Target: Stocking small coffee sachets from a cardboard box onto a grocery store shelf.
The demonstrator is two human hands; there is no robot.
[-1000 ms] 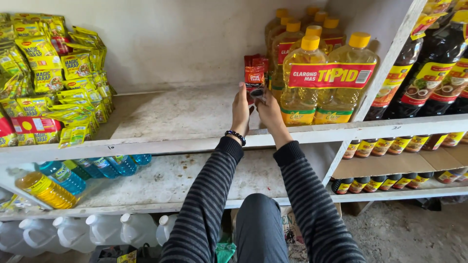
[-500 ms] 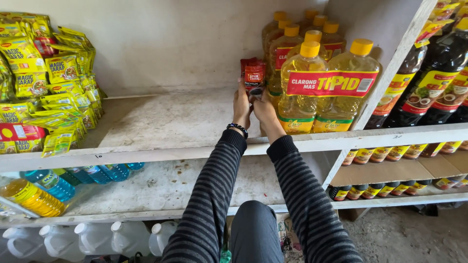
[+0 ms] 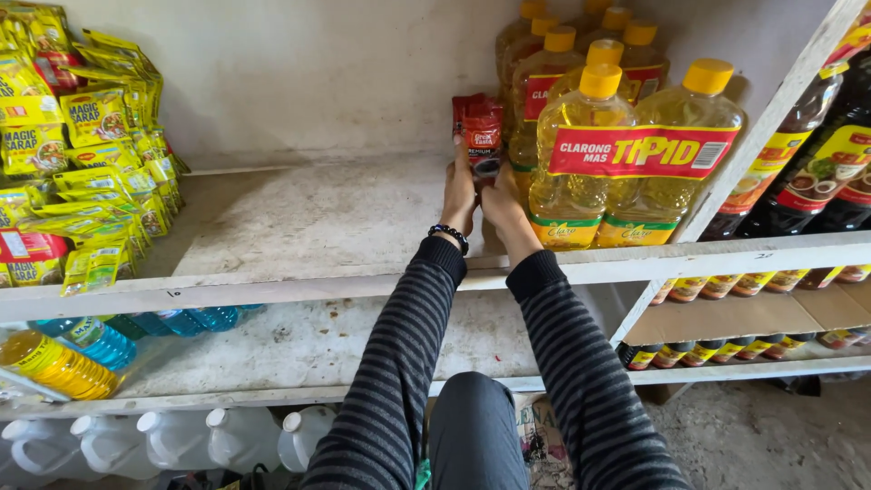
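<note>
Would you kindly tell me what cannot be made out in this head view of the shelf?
- Lower part of the red sachets: covered by the left hand and right hand.
- Rear oil bottles: hidden behind the front ones.
- Yellow packets: cut by the left edge.

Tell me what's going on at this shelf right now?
A person in striped sleeves holds a stack of small red sachets upright with both hands on the white shelf. The left hand grips the stack's left side, the right hand its lower right. The stack stands just left of the yellow-capped oil bottles. Yellow seasoning packets pile up at the shelf's far left, and dark sauce bottles fill the next bay.
</note>
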